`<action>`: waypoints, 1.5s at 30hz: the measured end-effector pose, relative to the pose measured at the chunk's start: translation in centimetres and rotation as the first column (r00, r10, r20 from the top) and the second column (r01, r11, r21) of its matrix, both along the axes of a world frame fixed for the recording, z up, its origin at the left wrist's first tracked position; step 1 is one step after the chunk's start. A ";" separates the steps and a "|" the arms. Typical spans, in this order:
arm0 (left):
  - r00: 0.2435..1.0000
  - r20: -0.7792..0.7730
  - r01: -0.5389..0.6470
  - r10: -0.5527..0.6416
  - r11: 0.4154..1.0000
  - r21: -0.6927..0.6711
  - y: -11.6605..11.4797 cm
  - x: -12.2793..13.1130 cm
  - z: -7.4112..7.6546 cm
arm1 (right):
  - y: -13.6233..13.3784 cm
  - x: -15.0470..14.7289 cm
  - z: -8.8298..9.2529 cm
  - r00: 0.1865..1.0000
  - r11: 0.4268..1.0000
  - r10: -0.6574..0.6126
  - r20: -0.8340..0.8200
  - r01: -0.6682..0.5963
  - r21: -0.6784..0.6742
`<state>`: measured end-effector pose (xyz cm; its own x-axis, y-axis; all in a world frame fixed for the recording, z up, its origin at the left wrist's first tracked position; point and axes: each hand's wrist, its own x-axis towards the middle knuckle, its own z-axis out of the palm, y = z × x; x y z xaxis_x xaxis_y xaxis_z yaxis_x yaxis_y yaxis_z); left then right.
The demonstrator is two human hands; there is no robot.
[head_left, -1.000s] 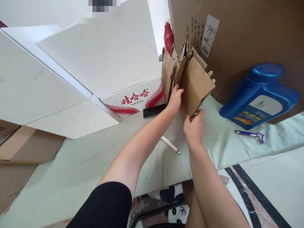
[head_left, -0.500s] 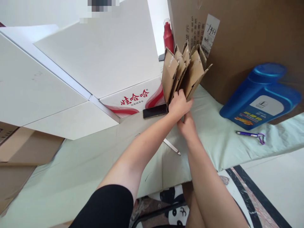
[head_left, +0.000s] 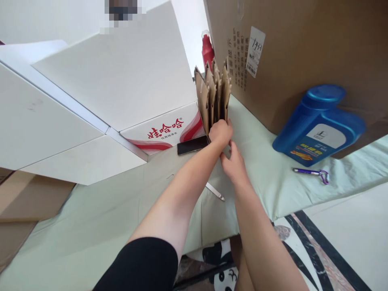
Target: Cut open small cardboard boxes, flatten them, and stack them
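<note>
Standing beside the white box [head_left: 127,81], cardboard pieces [head_left: 201,95] look gathered, tops slightly apart. Left hand [head_left: 221,132] clasps them; right hand [head_left: 235,161] half-curled, hold unclear.

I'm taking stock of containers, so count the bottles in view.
2: one blue bottle at right, before the large brown carton; one red bottle, partly hidden beyond the folded cardboard pieces. Others may be hidden behind the boxes.
</note>
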<state>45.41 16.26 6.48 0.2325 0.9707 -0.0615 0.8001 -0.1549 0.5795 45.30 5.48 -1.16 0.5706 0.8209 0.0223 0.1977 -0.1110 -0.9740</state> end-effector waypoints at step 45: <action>-0.016 0.837 -0.370 0.546 0.775 -0.512 -16.8 -41.5 -3.7 | -3.9 -15.0 1.3 0.866 0.885 0.460 0.195 -0.431 -0.175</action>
